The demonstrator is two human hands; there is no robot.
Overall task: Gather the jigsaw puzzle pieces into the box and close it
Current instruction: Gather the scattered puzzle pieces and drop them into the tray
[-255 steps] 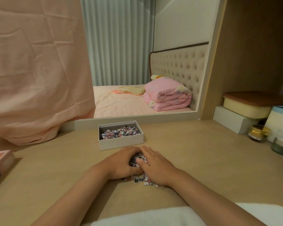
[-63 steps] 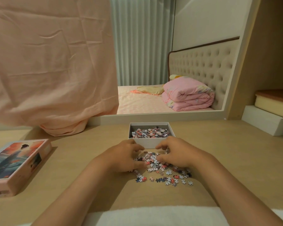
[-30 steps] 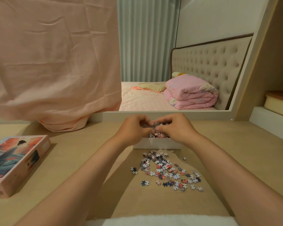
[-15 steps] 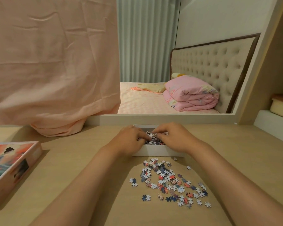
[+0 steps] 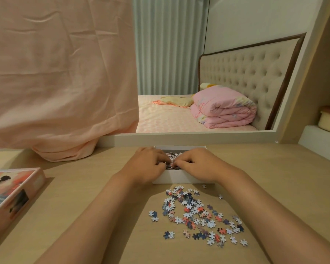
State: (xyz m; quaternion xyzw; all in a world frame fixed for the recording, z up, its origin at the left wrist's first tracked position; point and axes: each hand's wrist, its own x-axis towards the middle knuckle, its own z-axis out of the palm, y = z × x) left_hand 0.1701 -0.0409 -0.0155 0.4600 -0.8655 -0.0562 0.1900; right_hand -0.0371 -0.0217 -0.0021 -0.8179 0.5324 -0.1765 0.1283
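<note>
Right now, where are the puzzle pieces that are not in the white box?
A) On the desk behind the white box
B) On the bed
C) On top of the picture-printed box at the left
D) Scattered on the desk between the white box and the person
D: the loose pieces lie scattered on the desk, just in front of the white box on the person's side.

No lettering, number or brand can be read anywhere. The lid [image 5: 10, 189], at nine o'clock on the tabletop [image 5: 84, 187], carries only a painted figure against red-orange. A small dark panel on its side wall is too blurred to make out.
</note>
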